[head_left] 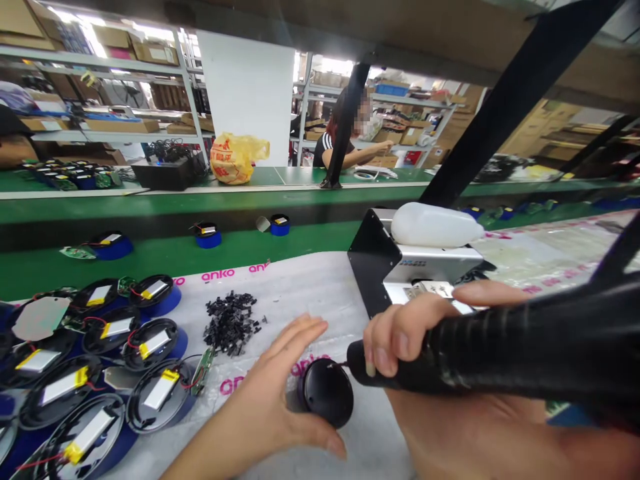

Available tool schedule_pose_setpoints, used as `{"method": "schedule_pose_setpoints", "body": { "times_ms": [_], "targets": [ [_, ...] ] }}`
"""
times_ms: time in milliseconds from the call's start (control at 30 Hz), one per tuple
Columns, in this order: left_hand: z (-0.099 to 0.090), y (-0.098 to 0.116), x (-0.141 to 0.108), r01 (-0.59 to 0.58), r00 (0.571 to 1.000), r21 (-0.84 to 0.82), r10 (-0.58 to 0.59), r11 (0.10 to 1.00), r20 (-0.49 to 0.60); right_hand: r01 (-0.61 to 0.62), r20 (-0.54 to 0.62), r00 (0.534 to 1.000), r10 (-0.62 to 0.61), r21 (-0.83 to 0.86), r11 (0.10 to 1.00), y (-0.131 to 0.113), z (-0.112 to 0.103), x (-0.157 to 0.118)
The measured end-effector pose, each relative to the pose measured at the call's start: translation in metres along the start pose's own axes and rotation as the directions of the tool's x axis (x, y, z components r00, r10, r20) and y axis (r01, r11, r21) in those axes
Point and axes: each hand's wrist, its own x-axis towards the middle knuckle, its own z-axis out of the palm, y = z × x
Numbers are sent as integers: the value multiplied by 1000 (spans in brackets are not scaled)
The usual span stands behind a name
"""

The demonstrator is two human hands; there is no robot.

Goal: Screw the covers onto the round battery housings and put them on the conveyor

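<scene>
A black round housing [328, 393] sits on the white sheet, its glossy round face turned up toward me. My left hand [273, 390] curves around its left side, with the thumb along the near edge and the fingers stretched past the far side. My right hand [415, 333] grips a thick black electric screwdriver [480, 347], held almost level from the right. The screwdriver's thin bit meets the upper right rim of the housing. Left of my left hand lies a pile of small black plastic parts [233, 323].
Several blue round housings [157, 343] with batteries and wires crowd the left. A screw feeder machine [400, 260] with a white plastic bottle [435, 225] on it stands beyond my right hand. Behind runs a green conveyor [240, 243]. Across it sits a person [345, 133].
</scene>
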Motion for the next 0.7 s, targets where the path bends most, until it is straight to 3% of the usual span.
{"method": "schedule_pose_setpoints", "body": {
  "times_ms": [133, 300, 400, 500, 700],
  "targets": [
    [-1, 1, 4, 71, 987, 44, -76, 997, 144, 126, -26, 991, -128, -70, 990, 8, 3, 6],
    [-1, 7, 7, 106, 983, 49, -113, 993, 148, 94, -21, 995, -96, -83, 992, 4, 17, 11],
    [-2, 8, 8, 98, 983, 31, -102, 995, 154, 78, 53, 996, -73, -97, 992, 0, 21, 15],
    [-1, 6, 7, 115, 982, 23, -117, 993, 149, 41, 136, 990, -34, -47, 998, 2, 19, 16],
    [4, 2, 4, 79, 989, -92, -66, 993, 135, 15, 152, 988, -10, -35, 999, 6, 2, 12]
  ]
}}
